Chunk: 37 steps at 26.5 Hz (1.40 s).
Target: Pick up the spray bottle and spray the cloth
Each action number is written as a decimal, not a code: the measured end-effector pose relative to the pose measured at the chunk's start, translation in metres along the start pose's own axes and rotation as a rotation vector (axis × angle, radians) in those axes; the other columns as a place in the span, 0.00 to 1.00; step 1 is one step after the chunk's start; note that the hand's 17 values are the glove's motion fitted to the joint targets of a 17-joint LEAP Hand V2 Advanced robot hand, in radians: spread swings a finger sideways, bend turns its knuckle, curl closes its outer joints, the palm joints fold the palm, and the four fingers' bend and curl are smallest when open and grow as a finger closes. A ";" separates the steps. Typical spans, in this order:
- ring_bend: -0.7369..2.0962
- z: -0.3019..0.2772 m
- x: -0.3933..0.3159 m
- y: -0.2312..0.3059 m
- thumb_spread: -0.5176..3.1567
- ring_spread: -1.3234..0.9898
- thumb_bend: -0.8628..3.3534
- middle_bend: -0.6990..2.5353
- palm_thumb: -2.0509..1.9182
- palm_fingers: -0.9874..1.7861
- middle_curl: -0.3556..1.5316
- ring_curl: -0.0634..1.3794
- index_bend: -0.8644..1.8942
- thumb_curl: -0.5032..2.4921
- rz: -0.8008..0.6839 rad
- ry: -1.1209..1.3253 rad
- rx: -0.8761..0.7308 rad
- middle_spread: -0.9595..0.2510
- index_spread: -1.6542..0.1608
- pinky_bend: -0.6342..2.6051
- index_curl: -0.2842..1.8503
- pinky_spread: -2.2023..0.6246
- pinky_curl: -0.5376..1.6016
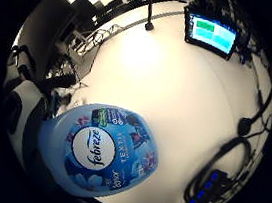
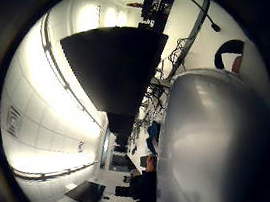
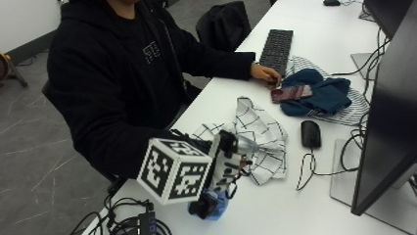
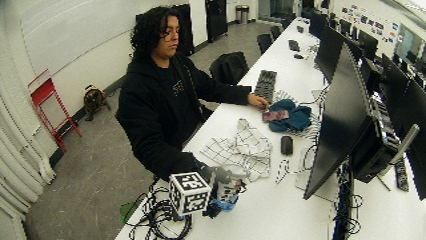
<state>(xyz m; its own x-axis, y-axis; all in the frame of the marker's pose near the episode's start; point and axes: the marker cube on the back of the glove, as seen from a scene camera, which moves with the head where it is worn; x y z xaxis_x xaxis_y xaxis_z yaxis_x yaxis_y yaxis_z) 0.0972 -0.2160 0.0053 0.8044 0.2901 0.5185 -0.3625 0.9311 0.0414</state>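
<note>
A blue Febreze spray bottle [image 3: 210,206] stands tilted at the near end of the white table [image 3: 293,205], its pale top [image 3: 245,145] leaning toward the cloth. My gloved right hand [image 3: 224,169] wraps around its neck, largely hidden from the outside camera. The label [image 1: 103,150] fills the little finger side palm view. The bottle's pale body [image 2: 211,140] fills the thumb side palm view. The cloth [image 3: 261,129], white with a black grid, lies crumpled just beyond the bottle. I cannot tell whether the bottle's base touches the table.
A black mouse [image 3: 311,133] lies right of the cloth, with its cable trailing. A large monitor [image 3: 391,107] stands along the right side. Further back are a blue cloth [image 3: 319,95], a keyboard [image 3: 276,45] and the bare left hand [image 3: 266,73]. Cables [image 3: 130,220] pile at the near table edge.
</note>
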 end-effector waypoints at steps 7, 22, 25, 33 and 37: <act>0.54 0.008 -0.072 0.038 0.28 0.48 0.20 0.43 0.76 0.87 0.48 0.39 0.43 0.38 -0.055 0.255 -0.366 0.63 0.77 0.35 0.37 0.67 0.45; 0.54 0.113 -0.132 0.104 0.26 0.48 0.20 0.43 0.76 0.86 0.48 0.39 0.43 0.39 -0.173 0.906 -0.843 0.63 0.77 0.35 0.39 0.67 0.45; 0.54 0.133 -0.128 0.112 0.26 0.48 0.20 0.43 0.76 0.86 0.48 0.38 0.43 0.40 -0.185 0.984 -0.899 0.63 0.77 0.36 0.39 0.67 0.45; 0.54 0.156 -0.124 0.125 0.25 0.48 0.20 0.43 0.76 0.86 0.48 0.38 0.43 0.40 -0.195 1.022 -0.957 0.63 0.77 0.35 0.40 0.67 0.45; 0.54 0.148 -0.156 0.122 0.25 0.48 0.20 0.43 0.76 0.86 0.48 0.38 0.43 0.40 -0.262 0.897 -0.876 0.63 0.77 0.35 0.40 0.67 0.45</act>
<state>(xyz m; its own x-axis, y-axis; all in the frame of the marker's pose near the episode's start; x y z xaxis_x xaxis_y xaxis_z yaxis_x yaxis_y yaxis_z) -0.1424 -0.1809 0.0556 0.9626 -0.1946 -0.1887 0.0085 0.7175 -0.6965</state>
